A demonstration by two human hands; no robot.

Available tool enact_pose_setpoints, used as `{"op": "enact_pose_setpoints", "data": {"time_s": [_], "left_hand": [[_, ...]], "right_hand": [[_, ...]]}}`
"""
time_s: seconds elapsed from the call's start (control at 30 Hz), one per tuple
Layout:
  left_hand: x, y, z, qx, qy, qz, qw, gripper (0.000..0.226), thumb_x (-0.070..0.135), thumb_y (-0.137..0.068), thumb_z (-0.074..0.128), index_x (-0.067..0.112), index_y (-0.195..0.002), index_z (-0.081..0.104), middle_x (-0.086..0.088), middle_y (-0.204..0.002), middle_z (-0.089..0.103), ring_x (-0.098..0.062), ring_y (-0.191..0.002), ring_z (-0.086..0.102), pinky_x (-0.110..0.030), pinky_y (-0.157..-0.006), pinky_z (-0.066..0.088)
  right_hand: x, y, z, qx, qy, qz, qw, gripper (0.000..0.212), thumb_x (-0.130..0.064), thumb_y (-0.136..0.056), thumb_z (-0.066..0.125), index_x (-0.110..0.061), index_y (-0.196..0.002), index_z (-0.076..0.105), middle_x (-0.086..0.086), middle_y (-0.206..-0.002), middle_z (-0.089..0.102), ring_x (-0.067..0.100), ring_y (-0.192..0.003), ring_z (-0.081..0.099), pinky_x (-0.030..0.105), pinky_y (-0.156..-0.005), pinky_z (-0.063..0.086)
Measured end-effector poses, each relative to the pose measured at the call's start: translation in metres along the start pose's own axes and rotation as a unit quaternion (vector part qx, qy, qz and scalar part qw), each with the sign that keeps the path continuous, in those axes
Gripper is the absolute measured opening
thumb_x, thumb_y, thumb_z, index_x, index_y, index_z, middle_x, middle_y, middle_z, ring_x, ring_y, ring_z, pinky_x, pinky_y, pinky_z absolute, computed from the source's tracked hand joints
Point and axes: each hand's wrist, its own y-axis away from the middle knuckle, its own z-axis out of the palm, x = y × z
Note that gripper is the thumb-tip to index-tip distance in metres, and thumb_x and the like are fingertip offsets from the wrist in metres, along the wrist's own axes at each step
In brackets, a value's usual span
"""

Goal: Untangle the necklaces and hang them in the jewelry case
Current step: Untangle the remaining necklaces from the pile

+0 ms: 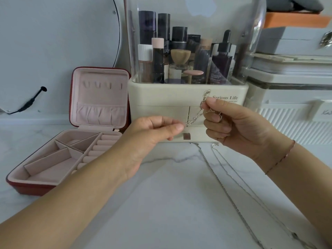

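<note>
A tangle of thin silver necklaces (199,115) hangs in the air between my hands, in front of the cream organiser. My left hand (158,130) pinches one end of the knot with thumb and forefinger. My right hand (230,123) grips the other part, with chain bunched among its fingers. Two long chain strands (222,187) trail down from the hands and across the marble top toward the lower right. The red jewelry case (70,133) stands open at the left, its pink lid upright with a row of hooks (102,85) and a gathered pocket, all bare.
A cream cosmetics organiser (188,112) full of bottles stands right behind my hands. White storage boxes (291,90) are stacked at the right. A round mirror (59,42) with a black cable leans on the wall at the left. Marble tabletop (161,203) spreads below my arms.
</note>
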Motion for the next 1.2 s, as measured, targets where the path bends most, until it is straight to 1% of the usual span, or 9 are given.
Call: {"op": "enact_pose_setpoints", "data": {"time_s": [0.17, 0.27, 0.4, 0.57, 0.67, 0.77, 0.93, 1.1, 1.2], "left_hand": [[0.003, 0.0, -0.003, -0.029, 0.024, 0.031, 0.999, 0.039, 0.04, -0.076, 0.073, 0.01, -0.057, 0.055, 0.011, -0.072, 0.066, -0.011, -0.088, 0.064, -0.03, -0.096, 0.042], [0.003, 0.002, 0.001, -0.034, 0.061, 0.019, 0.997, 0.031, 0.033, -0.082, 0.057, 0.002, -0.078, 0.06, 0.004, -0.064, 0.061, -0.016, -0.062, 0.059, -0.032, -0.083, 0.05], [-0.003, 0.002, 0.006, -0.023, 0.041, -0.002, 0.999, 0.023, 0.017, -0.09, 0.057, 0.017, -0.111, 0.066, 0.005, -0.064, 0.06, -0.013, -0.046, 0.044, -0.023, -0.064, 0.051], [-0.006, 0.001, 0.008, -0.027, 0.015, 0.011, 0.999, 0.04, 0.037, -0.069, 0.069, 0.017, -0.103, 0.071, 0.016, -0.063, 0.062, -0.008, -0.049, 0.036, -0.018, -0.059, 0.045], [-0.007, -0.001, 0.006, -0.015, 0.034, 0.009, 0.999, 0.026, 0.033, -0.065, 0.079, 0.018, -0.086, 0.074, 0.013, -0.058, 0.057, -0.007, -0.059, 0.048, -0.018, -0.064, 0.046], [-0.005, -0.005, 0.004, -0.01, 0.144, -0.012, 0.989, 0.006, 0.021, -0.069, 0.072, 0.018, -0.074, 0.07, 0.004, -0.07, 0.064, -0.008, -0.069, 0.059, -0.023, -0.072, 0.048], [0.004, -0.011, -0.009, -0.011, 0.374, -0.054, 0.926, 0.013, 0.023, -0.072, 0.055, 0.016, -0.061, 0.056, -0.002, -0.069, 0.06, -0.018, -0.072, 0.062, -0.035, -0.085, 0.052], [0.005, -0.01, -0.01, -0.018, 0.415, -0.057, 0.908, 0.018, 0.023, -0.075, 0.056, 0.015, -0.059, 0.056, -0.002, -0.067, 0.054, -0.016, -0.063, 0.057, -0.029, -0.067, 0.057], [0.004, -0.011, -0.011, -0.012, 0.42, -0.056, 0.906, 0.023, 0.025, -0.075, 0.056, 0.016, -0.054, 0.055, 0.0, -0.062, 0.052, -0.016, -0.063, 0.059, -0.029, -0.07, 0.053]], "right_hand": [[-0.001, 0.001, -0.001, -0.004, 0.026, -0.016, 1.0, 0.015, -0.025, -0.08, 0.061, -0.012, -0.08, 0.068, -0.004, -0.056, 0.039, 0.005, -0.041, 0.027, 0.016, -0.042, 0.02], [0.0, 0.004, 0.001, -0.031, 0.052, -0.01, 0.998, 0.018, -0.025, -0.079, 0.062, -0.011, -0.085, 0.072, -0.004, -0.056, 0.039, 0.006, -0.042, 0.026, 0.017, -0.043, 0.02], [0.003, 0.004, 0.005, -0.081, 0.077, 0.015, 0.994, 0.023, -0.025, -0.079, 0.062, -0.01, -0.093, 0.073, -0.002, -0.056, 0.036, 0.006, -0.042, 0.024, 0.017, -0.042, 0.021], [0.009, 0.003, 0.004, -0.122, 0.077, 0.043, 0.989, 0.023, -0.023, -0.087, 0.057, -0.01, -0.098, 0.071, -0.002, -0.056, 0.037, 0.005, -0.041, 0.027, 0.018, -0.044, 0.019], [0.01, 0.002, 0.006, -0.122, 0.076, 0.047, 0.989, 0.022, -0.021, -0.087, 0.057, -0.009, -0.099, 0.071, -0.001, -0.058, 0.035, 0.005, -0.041, 0.028, 0.019, -0.044, 0.019], [0.007, 0.004, 0.007, -0.105, 0.079, 0.044, 0.99, 0.012, -0.021, -0.078, 0.063, -0.012, -0.085, 0.068, -0.003, -0.055, 0.036, 0.004, -0.039, 0.026, 0.017, -0.042, 0.018], [0.003, 0.005, 0.006, -0.082, 0.127, 0.069, 0.986, 0.011, -0.018, -0.078, 0.065, -0.019, -0.066, 0.064, -0.004, -0.055, 0.038, 0.006, -0.042, 0.024, 0.015, -0.041, 0.023], [0.006, 0.003, 0.004, -0.073, 0.142, 0.09, 0.983, 0.013, -0.023, -0.076, 0.073, -0.019, -0.066, 0.066, -0.001, -0.067, 0.052, 0.006, -0.046, 0.033, 0.016, -0.045, 0.026], [0.006, 0.002, 0.002, -0.054, 0.081, 0.073, 0.993, 0.013, -0.024, -0.072, 0.072, -0.016, -0.076, 0.063, 0.001, -0.079, 0.058, 0.007, -0.051, 0.041, 0.017, -0.047, 0.03]]}}
